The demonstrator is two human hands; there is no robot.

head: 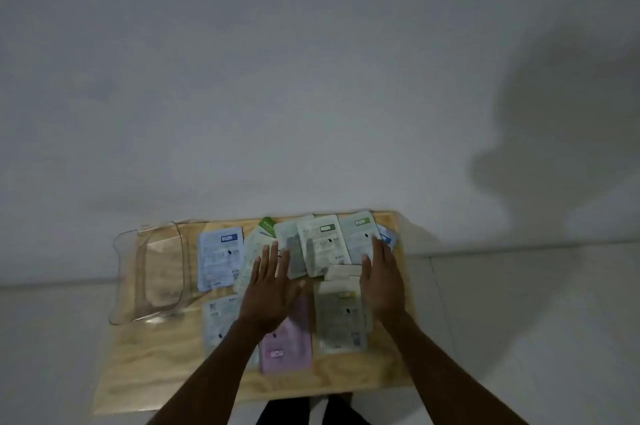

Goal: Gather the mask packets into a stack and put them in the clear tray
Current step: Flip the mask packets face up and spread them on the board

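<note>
Several flat mask packets lie scattered on a small wooden table (156, 362). A light blue packet (219, 256) lies left of the group, a pink one (285, 346) near the front, and a pale green one (343, 319) to its right. Overlapping white and green packets (320, 244) fan along the far edge. My left hand (272, 289) lies flat with straight fingers over the middle packets. Straight-fingered too, my right hand (381, 281) rests on the packets at the right. The clear tray (150, 272) stands at the table's left edge, with nothing in it.
The table stands against a pale wall, with a light floor on both sides. Bare wood shows along the front and the front left of the table. The tray partly overhangs the table's left edge.
</note>
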